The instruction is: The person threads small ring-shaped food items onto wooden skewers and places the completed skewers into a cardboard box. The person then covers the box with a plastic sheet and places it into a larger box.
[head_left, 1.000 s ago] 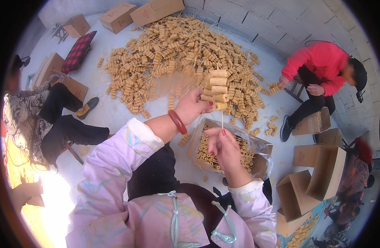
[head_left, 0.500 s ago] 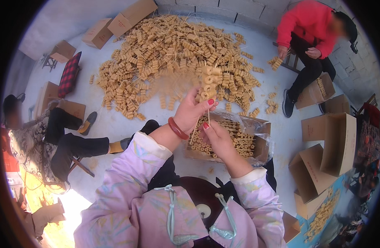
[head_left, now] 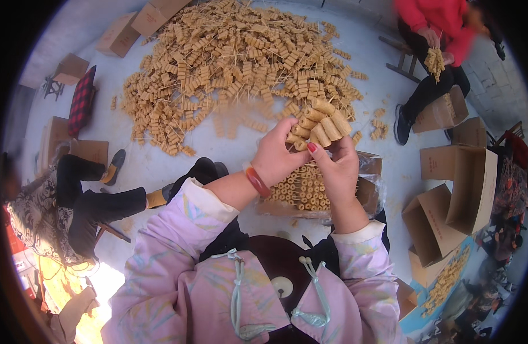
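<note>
Side by side above a cardboard box, both hands are closed around skewers of tan, hollow, tube-shaped rolls (head_left: 327, 129). My left hand (head_left: 277, 155), with a reddish bracelet at the wrist, grips them from the left. On the other side, my right hand (head_left: 341, 166) has its thumb, with a red nail, laid against the lower rolls. The rolls lie tilted in two bunches, and most of their sticks are hidden by my fingers. Beneath, the open box (head_left: 370, 196) is lined with clear plastic and holds rows of similar skewers (head_left: 307, 189), ends up.
A large heap of skewered rolls (head_left: 223, 63) spreads over the floor beyond my hands. At the upper right, a person in red (head_left: 430, 28) holds a few skewers. Another person's legs (head_left: 112, 200) reach in from the left. Open cardboard boxes (head_left: 470, 189) stand at right.
My right hand has risen from the sticks to the rolls and now grips them beside my left hand. The rolls have tipped from upright to slanted. The person in red has raised their skewers.
</note>
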### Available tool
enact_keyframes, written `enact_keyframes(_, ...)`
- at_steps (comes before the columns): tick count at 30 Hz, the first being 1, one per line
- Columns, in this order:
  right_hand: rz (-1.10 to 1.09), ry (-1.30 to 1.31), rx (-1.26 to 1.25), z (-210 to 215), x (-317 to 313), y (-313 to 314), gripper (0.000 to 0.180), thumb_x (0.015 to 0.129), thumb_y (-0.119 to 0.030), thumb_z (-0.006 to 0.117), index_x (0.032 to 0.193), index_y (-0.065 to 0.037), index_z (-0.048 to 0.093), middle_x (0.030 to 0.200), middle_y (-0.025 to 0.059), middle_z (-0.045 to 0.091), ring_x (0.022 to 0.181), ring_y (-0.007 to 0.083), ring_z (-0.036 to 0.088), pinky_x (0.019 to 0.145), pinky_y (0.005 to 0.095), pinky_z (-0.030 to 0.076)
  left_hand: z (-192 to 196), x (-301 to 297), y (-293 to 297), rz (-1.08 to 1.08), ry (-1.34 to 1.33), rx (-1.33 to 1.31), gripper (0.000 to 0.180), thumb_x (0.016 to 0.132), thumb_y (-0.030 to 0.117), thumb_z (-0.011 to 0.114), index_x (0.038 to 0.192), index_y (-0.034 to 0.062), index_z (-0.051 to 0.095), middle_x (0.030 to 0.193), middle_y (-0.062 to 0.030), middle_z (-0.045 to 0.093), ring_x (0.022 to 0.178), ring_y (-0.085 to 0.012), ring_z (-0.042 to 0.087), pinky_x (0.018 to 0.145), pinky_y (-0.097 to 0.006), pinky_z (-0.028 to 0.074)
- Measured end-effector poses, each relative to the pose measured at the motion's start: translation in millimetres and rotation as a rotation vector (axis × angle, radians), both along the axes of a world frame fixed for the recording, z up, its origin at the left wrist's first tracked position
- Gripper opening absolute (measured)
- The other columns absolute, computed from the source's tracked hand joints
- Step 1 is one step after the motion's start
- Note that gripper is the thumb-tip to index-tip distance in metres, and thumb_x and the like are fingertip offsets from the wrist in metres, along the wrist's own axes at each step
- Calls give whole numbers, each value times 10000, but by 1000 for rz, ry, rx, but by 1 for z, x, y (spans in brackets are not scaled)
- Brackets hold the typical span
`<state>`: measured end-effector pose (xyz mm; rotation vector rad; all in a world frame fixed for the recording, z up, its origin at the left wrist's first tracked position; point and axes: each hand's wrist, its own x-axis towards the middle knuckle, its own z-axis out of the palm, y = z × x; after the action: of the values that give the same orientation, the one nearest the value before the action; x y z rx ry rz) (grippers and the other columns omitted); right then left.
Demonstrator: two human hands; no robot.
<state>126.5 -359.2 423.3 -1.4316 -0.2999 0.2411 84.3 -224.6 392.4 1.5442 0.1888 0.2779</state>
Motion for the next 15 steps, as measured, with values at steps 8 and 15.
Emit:
enact_keyframes(8, 3, 39, 123, 3, -3, -1, 489, 860, 10, 672, 1302, 25, 463, 1231, 110, 572, 1062, 162, 605, 901, 293, 491, 5, -1, 5, -123, 42, -322, 560, 811, 41, 734, 1284, -42, 446, 1154, -114, 627, 1012, -155, 633, 853, -291, 531)
enact_keyframes(15, 64, 16, 123, 3, 1, -8, 579, 864, 38, 645, 1371, 13, 366, 1260, 113, 543, 1139, 189, 567, 937, 311, 479, 19, -4, 17, -269, 91, -532, 599, 867, 81, 713, 1369, 24, 392, 1212, -63, 574, 1080, -127, 594, 916, -278, 504)
